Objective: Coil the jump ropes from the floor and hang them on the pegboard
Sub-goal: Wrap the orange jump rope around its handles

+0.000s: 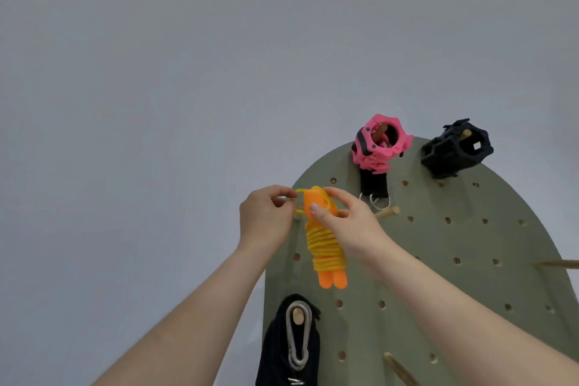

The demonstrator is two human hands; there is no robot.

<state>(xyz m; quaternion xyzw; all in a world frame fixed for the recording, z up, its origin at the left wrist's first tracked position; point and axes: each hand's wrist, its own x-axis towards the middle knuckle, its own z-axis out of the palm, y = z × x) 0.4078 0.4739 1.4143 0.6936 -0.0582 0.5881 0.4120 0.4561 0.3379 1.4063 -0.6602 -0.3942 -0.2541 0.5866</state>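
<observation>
Your left grip (266, 213) pinches the yellow loop (300, 190); your right grip (341, 216) clasps the orange handles (316, 204). Seat the loop fully over the peg (299, 207) before releasing.

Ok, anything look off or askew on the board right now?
Nothing stands out. The yellow jump rope is wound tightly round its orange handles; left hand pinches its loop, right hand holds the handle tops in front of the pegboard. Pink clamp and black clamp hang normally.

Green pegboard (470, 291) (wooden pegs (387, 212)): pink clamp (380, 144), black clamp (454, 149), carabiner strap (275, 345)
</observation>
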